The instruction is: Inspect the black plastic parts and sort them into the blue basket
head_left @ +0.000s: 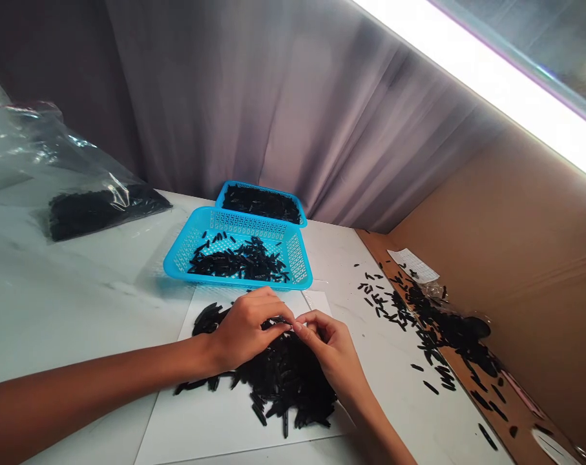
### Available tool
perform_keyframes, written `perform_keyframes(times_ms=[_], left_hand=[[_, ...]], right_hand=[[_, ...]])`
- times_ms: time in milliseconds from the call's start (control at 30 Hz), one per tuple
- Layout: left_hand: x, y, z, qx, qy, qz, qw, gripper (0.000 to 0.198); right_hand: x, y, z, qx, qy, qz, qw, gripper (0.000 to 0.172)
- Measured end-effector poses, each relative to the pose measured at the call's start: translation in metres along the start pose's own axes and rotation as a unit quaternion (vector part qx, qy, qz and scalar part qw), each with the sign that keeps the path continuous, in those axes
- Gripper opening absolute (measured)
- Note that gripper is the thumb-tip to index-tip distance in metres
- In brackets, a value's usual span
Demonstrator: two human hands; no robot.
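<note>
My left hand (251,326) and my right hand (329,339) meet fingertip to fingertip above a heap of small black elongated pieces (283,381). Both hands are closed in a pinch; whatever sits between the fingertips is too small to make out. Under the heap lies a white sheet (176,433). Just beyond my hands stands a blue perforated basket (176,258) with a loose layer of similar black pieces inside. A second blue basket (302,219) behind it is filled with more of them.
A clear plastic bag (103,200) of black material lies at the left. On the right, scattered black pieces (428,323) spread from the white table (79,310) onto a brown cardboard surface (525,271), near a gridded paper (413,265). Grey curtain (254,97) hangs behind.
</note>
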State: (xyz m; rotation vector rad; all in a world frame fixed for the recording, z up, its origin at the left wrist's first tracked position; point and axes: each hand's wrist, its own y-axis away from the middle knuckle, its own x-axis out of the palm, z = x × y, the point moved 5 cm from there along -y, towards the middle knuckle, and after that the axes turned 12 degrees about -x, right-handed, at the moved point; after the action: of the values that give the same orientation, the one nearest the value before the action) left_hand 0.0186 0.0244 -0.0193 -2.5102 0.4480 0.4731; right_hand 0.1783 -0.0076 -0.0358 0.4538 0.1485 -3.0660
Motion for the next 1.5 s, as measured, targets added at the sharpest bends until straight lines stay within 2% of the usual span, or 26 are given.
perform_keyframes(times_ms=[200, 400, 633, 700, 767, 933, 1100, 1200, 1300, 1400, 1500], left_hand=[[0.001, 0.003, -0.002, 0.012, -0.002, 0.000, 1.000, 0.007], [0.003, 0.001, -0.001, -0.007, -0.025, 0.034, 0.999, 0.009], [0.012, 0.000, 0.005, -0.074, -0.044, 0.126, 0.988, 0.032], [0.014, 0.001, 0.007, -0.086, -0.056, 0.140, 0.985, 0.031], [0.014, 0.001, 0.008, -0.086, -0.056, 0.138, 0.985, 0.022], [0.010, -0.001, 0.007, -0.090, -0.039, 0.092, 0.991, 0.004], [0.010, -0.002, 0.009, -0.103, -0.064, 0.087, 0.989, 0.007], [0.014, -0.002, 0.012, -0.103, -0.093, 0.118, 0.983, 0.016], [0.017, -0.002, 0.014, -0.092, -0.101, 0.139, 0.981, 0.016], [0.018, -0.001, 0.015, -0.086, -0.096, 0.142, 0.981, 0.009], [0.017, -0.001, 0.015, -0.088, -0.091, 0.136, 0.983, 0.015]], right_hand=[[0.000, 0.000, 0.000, -0.003, -0.005, 0.007, 1.000, 0.034], [0.000, 0.000, -0.003, -0.001, -0.011, -0.005, 1.000, 0.034], [-0.002, -0.002, -0.004, -0.006, -0.031, -0.005, 0.999, 0.035], [-0.001, -0.002, -0.004, -0.005, -0.032, -0.003, 0.999, 0.036], [-0.001, -0.001, -0.004, 0.000, -0.028, -0.002, 1.000, 0.037], [-0.001, 0.000, -0.003, 0.002, -0.021, -0.005, 1.000, 0.037], [-0.003, 0.000, -0.002, -0.005, -0.023, -0.016, 1.000, 0.034], [-0.008, 0.000, -0.002, -0.006, -0.058, -0.052, 0.997, 0.031], [-0.011, 0.001, -0.005, 0.034, -0.154, -0.080, 0.984, 0.026], [-0.010, 0.000, -0.007, 0.072, -0.259, -0.084, 0.959, 0.021], [-0.008, 0.000, -0.005, 0.078, -0.264, -0.079, 0.958, 0.024]])
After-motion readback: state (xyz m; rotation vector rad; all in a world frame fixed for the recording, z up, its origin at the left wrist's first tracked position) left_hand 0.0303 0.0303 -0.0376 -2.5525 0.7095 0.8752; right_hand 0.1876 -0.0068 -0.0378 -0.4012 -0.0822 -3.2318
